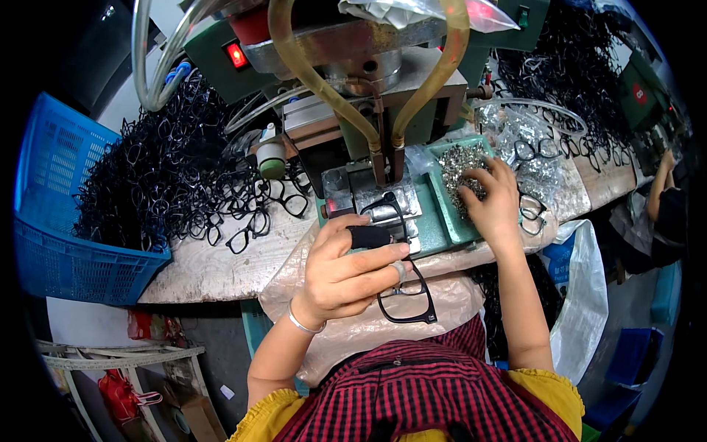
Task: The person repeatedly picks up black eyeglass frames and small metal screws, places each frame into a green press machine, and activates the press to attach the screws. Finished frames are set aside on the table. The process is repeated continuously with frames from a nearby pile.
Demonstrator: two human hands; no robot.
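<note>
Beneath the upright machine at the bench, the person's left hand (335, 276) grips a dark eyeglass frame (429, 317), its fingers laid across the middle; one rim reaches up over the metal fixture (361, 184) and the other hangs below the fingers, toward the person's lap. A black cover (370, 237) wraps one digit of that hand, and a pale bracelet (303, 321) circles the wrist. Over the light green tray (461, 234), the right hand (497, 200) has its fingers curled down at the small shiny pieces (454, 163); I cannot tell whether it has pinched one. Two yellowish hoses (324, 90) run down to the tips above the fixture, and a red switch (236, 55) glows on the green housing. Left of the machine, a bottle with a green cap (272, 168) lies tilted among loose frames, with a great tangled heap of dark frames (158, 155) beyond it, spilling beside a blue crate (66, 254). On the right, clear plastic bags (537, 177) lie next to the tray, another heap of frames (563, 62) sits farther back, and a co-worker's arm (658, 193) shows at the far edge.
</note>
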